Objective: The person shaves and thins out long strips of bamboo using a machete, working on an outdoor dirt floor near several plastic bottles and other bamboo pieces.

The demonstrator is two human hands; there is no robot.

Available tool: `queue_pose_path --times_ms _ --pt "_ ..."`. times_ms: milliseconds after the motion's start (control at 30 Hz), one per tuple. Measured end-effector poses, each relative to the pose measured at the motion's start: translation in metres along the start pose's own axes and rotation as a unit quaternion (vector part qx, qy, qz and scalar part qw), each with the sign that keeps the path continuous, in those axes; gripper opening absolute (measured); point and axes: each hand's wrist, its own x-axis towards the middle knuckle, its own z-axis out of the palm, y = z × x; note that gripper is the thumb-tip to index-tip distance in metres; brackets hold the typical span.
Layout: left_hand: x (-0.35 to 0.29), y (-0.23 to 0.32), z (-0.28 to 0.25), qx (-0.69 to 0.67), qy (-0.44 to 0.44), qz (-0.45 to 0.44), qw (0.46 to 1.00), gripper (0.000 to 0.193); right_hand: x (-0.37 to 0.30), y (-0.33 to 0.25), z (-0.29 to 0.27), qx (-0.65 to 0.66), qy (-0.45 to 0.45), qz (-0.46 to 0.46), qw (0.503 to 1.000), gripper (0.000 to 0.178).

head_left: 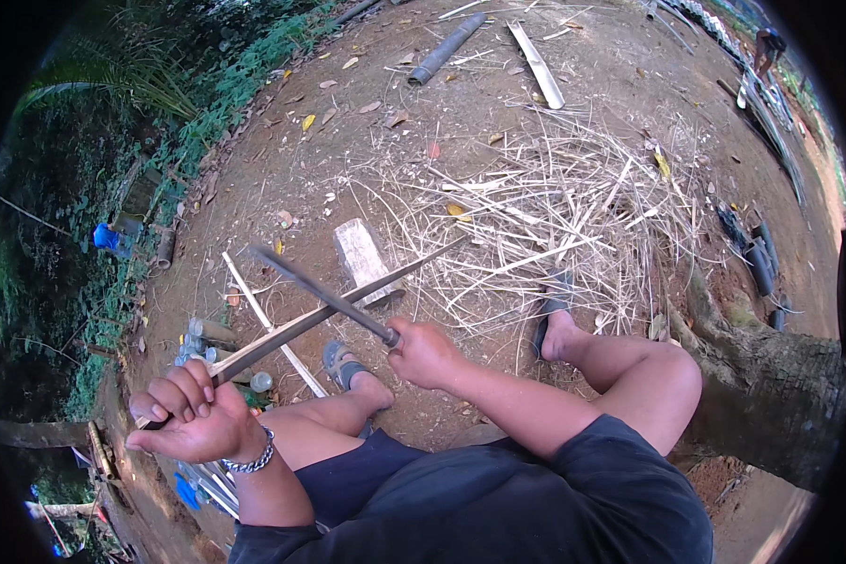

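Note:
My left hand (190, 416), with a chain bracelet on the wrist, is closed around the near end of a long split bamboo strip (321, 315) that slants up to the right over the dirt. My right hand (425, 352) grips the handle of a long dark knife (320, 291). Its blade points up and left and crosses the strip near the middle. Whether blade and strip touch is unclear. Just beyond the crossing a pale wooden block (364, 258) lies on the ground. I am seated, with my sandalled feet (345, 365) out in front.
A heap of pale bamboo shavings and slivers (555, 207) spreads ahead and right. A thin white strip (268, 321) lies by my left foot. Plastic bottles (207, 343) sit at the left. A dark pipe (446, 49) and split bamboo (538, 64) lie farther off; a tree trunk (771, 385) at right.

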Motion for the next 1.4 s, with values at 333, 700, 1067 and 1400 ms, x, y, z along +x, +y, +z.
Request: queue_pose_path --times_ms 333,700,1067,1400 --pt "0.02 -0.011 -0.013 0.012 -0.008 0.003 1.0 0.045 0.023 0.033 0.005 0.0 -0.035 0.027 0.999 0.024" --pt "0.037 -0.017 -0.027 0.046 0.043 0.002 0.998 0.045 0.053 0.072 0.005 -0.036 -0.021 0.045 0.998 0.022" --pt "0.054 -0.028 -0.062 0.102 0.087 -0.012 0.991 0.044 0.079 0.108 -0.017 -0.044 -0.114 0.16 0.979 0.028" --pt "0.084 -0.034 -0.068 0.105 0.037 -0.024 0.993 0.052 0.094 0.213 -0.008 -0.008 -0.043 0.277 0.96 0.027"
